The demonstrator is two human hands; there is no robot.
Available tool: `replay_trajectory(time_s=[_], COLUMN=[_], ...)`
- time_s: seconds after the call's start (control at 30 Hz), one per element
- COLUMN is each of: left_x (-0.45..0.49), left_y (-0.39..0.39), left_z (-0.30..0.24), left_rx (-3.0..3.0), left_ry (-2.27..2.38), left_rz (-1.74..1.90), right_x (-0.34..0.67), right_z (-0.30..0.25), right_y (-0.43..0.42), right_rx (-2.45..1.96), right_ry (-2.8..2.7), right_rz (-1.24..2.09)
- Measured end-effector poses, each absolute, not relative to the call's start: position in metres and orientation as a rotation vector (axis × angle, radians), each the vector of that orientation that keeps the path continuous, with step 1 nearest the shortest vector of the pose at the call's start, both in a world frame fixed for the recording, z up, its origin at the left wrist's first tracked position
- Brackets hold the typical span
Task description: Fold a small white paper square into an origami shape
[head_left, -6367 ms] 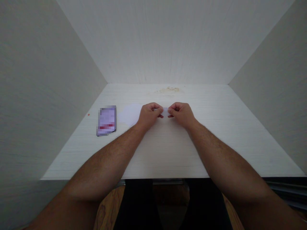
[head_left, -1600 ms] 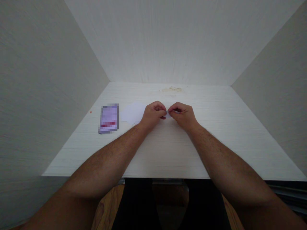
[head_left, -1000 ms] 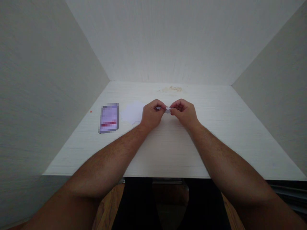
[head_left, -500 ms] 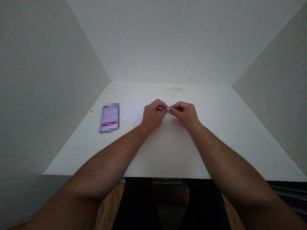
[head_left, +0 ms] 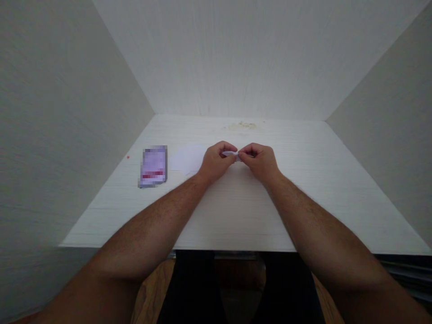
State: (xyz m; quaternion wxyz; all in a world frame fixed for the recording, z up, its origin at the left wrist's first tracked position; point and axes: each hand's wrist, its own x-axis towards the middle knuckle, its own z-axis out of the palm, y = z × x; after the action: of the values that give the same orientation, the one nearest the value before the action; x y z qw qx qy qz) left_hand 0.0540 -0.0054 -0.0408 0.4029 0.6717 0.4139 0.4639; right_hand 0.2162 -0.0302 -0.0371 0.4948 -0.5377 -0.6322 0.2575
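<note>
A small piece of white paper (head_left: 229, 153), seemingly folded, is held between both hands just above the table. My left hand (head_left: 216, 161) is closed around its left part, thumb below and forefinger above, with a small gap showing between the two tips. The right end of the paper sits in a pinch of my right hand (head_left: 262, 159), thumb against forefinger. My fingers hide much of its shape. Several loose white sheets (head_left: 187, 157) lie overlapping on the table, close to the left of my left hand.
A blurred-out purple object (head_left: 154, 165) with a red stripe lies farther left on the white table (head_left: 236, 211). A small orange-red speck (head_left: 128, 157) is beside it. Brownish stains (head_left: 245, 126) mark the back. Walls enclose the table's left, right and rear.
My left forefinger and thumb tips have parted slightly, showing more of the paper between them. My right hand keeps its pinch, nearly in the same place.
</note>
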Motion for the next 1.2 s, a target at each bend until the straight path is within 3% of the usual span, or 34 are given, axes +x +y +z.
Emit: replay_trajectory(time_s=[1.2], left_x=[0.054], left_y=[-0.0081], left_z=[-0.0425], left_rx=[1.773], left_ry=[1.13], left_rz=[1.203], right_x=[0.2181], right_z=[-0.0387], right_y=[-0.0268], right_rx=[-1.225], right_ry=[-1.433], right_rz=[0.853])
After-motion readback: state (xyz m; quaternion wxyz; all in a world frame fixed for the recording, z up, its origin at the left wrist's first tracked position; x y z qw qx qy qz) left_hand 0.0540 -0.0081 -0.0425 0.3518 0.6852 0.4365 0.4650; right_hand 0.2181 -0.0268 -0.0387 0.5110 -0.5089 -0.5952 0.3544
